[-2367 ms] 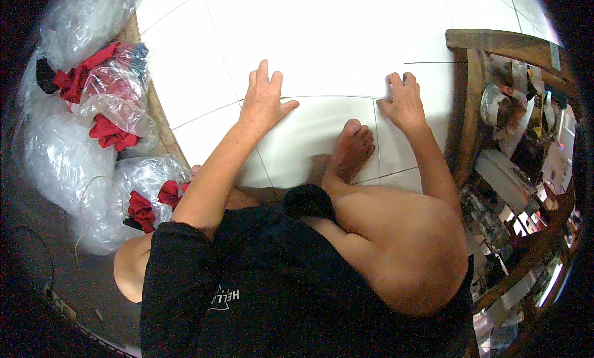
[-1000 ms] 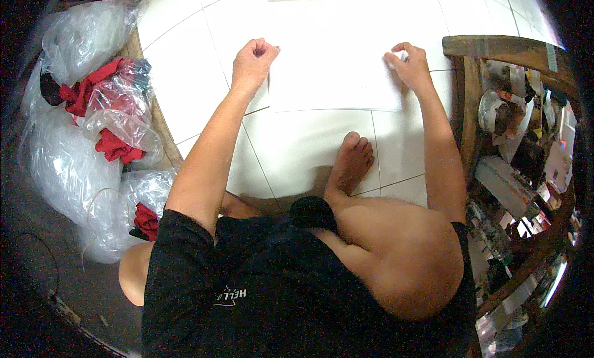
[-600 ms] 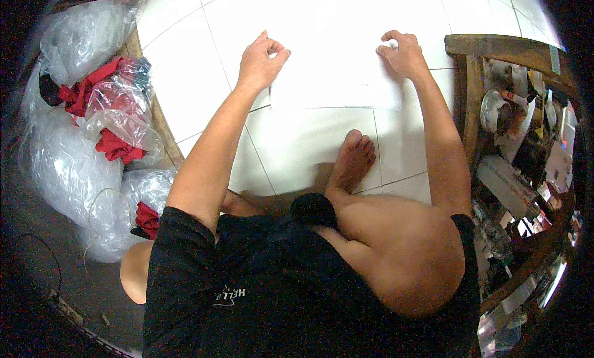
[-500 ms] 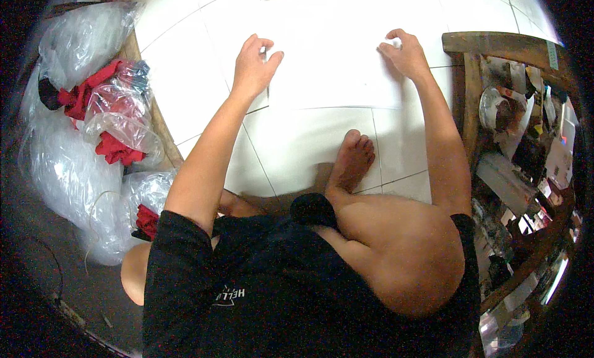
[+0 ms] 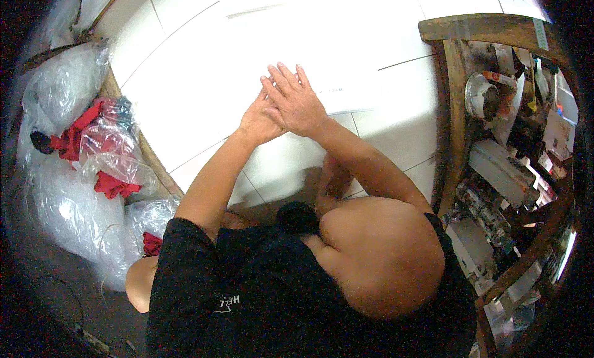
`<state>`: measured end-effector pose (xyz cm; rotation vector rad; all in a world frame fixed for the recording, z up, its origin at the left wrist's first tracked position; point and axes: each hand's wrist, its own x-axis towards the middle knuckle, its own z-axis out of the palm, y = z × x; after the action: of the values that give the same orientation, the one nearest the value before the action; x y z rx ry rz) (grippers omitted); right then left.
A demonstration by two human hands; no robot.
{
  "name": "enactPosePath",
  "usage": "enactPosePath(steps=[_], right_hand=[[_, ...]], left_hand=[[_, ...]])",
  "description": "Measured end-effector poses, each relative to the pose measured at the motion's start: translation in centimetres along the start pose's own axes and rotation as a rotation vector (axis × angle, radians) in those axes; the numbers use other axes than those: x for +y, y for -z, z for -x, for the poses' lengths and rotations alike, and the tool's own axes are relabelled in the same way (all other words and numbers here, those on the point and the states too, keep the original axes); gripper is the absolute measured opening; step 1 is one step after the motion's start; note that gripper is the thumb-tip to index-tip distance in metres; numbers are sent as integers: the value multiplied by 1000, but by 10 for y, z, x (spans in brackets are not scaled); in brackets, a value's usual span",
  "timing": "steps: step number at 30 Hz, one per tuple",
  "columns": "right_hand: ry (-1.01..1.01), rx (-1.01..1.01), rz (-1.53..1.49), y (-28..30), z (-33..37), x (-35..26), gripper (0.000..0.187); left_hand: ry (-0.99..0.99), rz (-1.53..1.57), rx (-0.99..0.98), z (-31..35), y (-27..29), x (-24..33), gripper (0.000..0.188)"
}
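Observation:
My right hand (image 5: 300, 109) lies across my left hand (image 5: 258, 120) above the floor in front of me. Its fingers are stretched out and a little apart, with nothing in them. The left hand is partly covered by the right; what shows of its fingers looks extended and holds nothing. Whether the palms press together or only overlap, I cannot tell. Beneath and beyond the hands a large white sheet (image 5: 346, 99) lies flat on the tiles. Glare washes out most of its surface and edges, with small dark marks near its lower side.
Clear plastic bags (image 5: 68, 203) with red cloth (image 5: 117, 185) heap up at the left, beside a wooden strip (image 5: 154, 154). On the right stands a wooden rack (image 5: 455, 110) crowded with boxes and loose items. White floor tiles (image 5: 396, 132) surround the sheet; my bent knee is close below.
Both hands were held wide apart over the sheet with fingers curved. They have come together, the right moving far left onto the left one. The view has shifted slightly.

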<state>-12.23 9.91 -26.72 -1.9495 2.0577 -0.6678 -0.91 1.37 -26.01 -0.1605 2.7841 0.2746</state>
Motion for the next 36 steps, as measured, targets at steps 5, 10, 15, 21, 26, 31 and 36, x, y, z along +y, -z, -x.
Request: enactPosePath(steps=[5,10,15,21,26,31,36], right_hand=[[-135,-165,89,16,17,30,74],[-359,-180,321,54,58,80,81],[-416,-156,350,75,93,121,78],[-349,-131,383,99,53,115,71],[283,-128,-232,69,-31,84,58],[772,-602,-265,26,-80,58,60],[857,-536,-138,-1,-148,98,63]], left_hand=[[-45,85,27,0,-2,-4,76],[2,192,55,15,-4,-12,80],[4,180,95,24,-2,-21,81],[59,295,126,-14,37,-3,68],[-124,582,131,-56,18,-1,67],[-41,828,175,-62,-23,12,60],[-130,476,-93,-64,21,1,60]])
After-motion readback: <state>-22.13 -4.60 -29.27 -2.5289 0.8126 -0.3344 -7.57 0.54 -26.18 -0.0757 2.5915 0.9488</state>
